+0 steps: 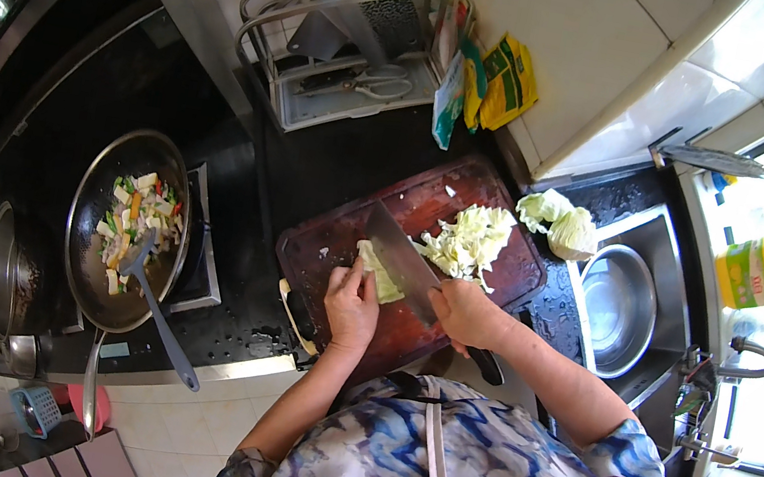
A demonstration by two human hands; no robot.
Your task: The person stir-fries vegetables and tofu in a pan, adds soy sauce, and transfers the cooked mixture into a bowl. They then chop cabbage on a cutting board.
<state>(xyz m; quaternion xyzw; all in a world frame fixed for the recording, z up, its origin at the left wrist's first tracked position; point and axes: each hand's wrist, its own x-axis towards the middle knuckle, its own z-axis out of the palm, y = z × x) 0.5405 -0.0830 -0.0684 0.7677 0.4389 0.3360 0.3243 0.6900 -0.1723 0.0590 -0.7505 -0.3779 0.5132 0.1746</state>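
My right hand [466, 313] grips the black handle of a cleaver [403, 256], its broad blade standing over a reddish-brown cutting board [320, 243]. Just left of the blade lies a flat stack of pale green cabbage leaf [379, 276]. The fingers of my left hand [352, 302] press this piece against the board. On the blade's other side sits a heap of chopped cabbage [472, 242]. A partly used cabbage head [572, 234] with a loose leaf rests beyond the board's right corner.
At left, a frying pan [82, 264] on the stove holds diced food and a grey spatula [152, 299]. A metal rack [365, 111] with knives and scissors stands behind the board, beside yellow packets [510, 85]. A steel basin [616, 312] sits in the sink at right.
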